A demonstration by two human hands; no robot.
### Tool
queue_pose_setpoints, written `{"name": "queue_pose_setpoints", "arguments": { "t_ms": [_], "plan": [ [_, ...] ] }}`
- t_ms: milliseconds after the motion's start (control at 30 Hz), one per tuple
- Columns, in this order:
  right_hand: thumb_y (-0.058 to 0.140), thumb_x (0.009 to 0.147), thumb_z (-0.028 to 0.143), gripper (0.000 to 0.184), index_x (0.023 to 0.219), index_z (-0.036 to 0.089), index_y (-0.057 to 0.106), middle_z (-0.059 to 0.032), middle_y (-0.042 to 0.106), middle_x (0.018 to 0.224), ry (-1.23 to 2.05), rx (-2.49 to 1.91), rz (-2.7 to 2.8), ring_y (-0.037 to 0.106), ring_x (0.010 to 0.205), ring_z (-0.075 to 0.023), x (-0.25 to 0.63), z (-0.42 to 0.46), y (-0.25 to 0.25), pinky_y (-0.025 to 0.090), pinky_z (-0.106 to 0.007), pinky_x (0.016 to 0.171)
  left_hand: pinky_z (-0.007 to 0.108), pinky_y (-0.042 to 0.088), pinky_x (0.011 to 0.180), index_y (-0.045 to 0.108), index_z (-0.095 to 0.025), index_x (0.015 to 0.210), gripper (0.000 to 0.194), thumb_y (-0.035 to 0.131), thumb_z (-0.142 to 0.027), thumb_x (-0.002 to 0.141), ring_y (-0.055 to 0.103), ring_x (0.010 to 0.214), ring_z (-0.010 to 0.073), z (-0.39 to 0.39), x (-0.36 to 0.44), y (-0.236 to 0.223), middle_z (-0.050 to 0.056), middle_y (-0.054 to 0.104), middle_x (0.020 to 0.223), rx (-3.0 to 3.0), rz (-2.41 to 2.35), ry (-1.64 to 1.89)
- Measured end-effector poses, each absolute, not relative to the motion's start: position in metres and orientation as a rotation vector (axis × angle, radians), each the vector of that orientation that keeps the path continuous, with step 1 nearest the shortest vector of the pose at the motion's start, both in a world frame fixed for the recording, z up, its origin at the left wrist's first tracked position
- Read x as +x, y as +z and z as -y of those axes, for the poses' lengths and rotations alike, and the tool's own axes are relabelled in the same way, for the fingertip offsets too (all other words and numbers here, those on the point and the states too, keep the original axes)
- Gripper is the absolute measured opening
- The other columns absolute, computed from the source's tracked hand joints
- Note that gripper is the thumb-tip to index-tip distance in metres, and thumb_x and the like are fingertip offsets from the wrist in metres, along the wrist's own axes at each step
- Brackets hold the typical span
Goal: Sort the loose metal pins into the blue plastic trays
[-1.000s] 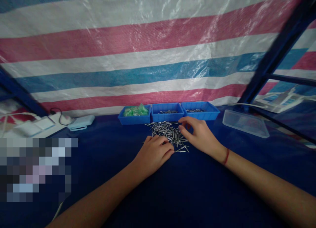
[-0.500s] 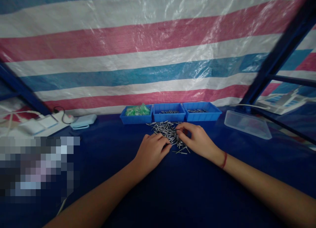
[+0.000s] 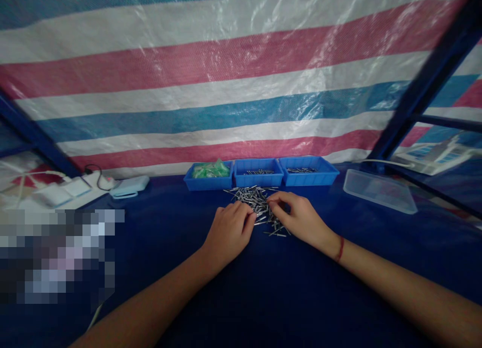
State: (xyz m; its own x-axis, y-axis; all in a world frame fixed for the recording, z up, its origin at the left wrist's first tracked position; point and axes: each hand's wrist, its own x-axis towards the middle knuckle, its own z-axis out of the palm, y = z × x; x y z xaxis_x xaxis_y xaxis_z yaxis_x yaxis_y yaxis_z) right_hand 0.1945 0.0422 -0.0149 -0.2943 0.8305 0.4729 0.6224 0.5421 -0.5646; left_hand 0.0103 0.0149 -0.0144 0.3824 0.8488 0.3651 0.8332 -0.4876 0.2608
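A heap of silvery blind rivets [image 3: 256, 200] lies on the dark blue tabletop [image 3: 241, 298]. My left hand [image 3: 229, 232] rests at the heap's near left side, fingers curled in and thumb against the index finger; whatever sits between them is hidden. On the right side of the heap, my right hand [image 3: 295, 215] has thumb and index finger pinched together among the rivets, and what they grip is too small to make out. A few loose rivets [image 3: 276, 233] lie in front, between the two hands.
Behind the heap stand three blue bins: the left bin [image 3: 209, 185] holds green plastic bags, the middle bin [image 3: 258, 180] and right bin [image 3: 312, 178] hold rivets. A clear plastic lid [image 3: 380, 192] lies right. A power strip [image 3: 94, 187] and light-blue case [image 3: 130, 186] are left.
My left hand has drawn back slightly left, away from the heap's front. My right hand has come a little lower and closed from a looser finger posture into a pinch.
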Motion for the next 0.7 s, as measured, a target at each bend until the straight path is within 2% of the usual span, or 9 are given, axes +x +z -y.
{"name": "queue_pose_setpoints", "arguments": {
  "t_ms": [133,367,700],
  "plan": [
    [0.052,0.080,0.019,0.016,0.082,0.020,0.067,-0.0028,0.070,0.083,0.365,-1.195,1.956,0.062,0.076,-0.0181,0.194,-0.043,-0.014,0.047,-0.033,0.073,0.031,0.036,0.070,0.052,-0.018,0.083,0.015,0.041,-0.023,0.092,0.055,0.082,0.0179,-0.012,0.012,-0.012,0.001,0.059,0.083,2.496,-1.567,0.877],
    [0.055,0.080,0.030,0.017,0.081,0.018,0.067,-0.0027,0.068,0.075,0.756,-0.980,1.835,0.060,0.065,-0.0144,0.186,-0.030,-0.002,0.047,-0.027,0.059,0.031,0.038,0.070,0.051,-0.018,0.085,0.014,0.039,-0.022,0.092,0.054,0.078,0.0169,-0.009,0.013,-0.010,0.002,0.058,0.082,2.424,-1.446,1.018],
    [0.057,0.082,0.033,0.019,0.077,0.018,0.066,-0.0028,0.066,0.072,0.708,-0.913,1.842,0.056,0.061,-0.0130,0.184,-0.025,0.000,0.045,-0.026,0.055,0.031,0.040,0.071,0.052,-0.019,0.088,0.016,0.039,-0.026,0.093,0.054,0.076,0.0150,-0.009,0.012,-0.008,0.001,0.057,0.082,2.401,-1.283,1.017]
  ]
}}
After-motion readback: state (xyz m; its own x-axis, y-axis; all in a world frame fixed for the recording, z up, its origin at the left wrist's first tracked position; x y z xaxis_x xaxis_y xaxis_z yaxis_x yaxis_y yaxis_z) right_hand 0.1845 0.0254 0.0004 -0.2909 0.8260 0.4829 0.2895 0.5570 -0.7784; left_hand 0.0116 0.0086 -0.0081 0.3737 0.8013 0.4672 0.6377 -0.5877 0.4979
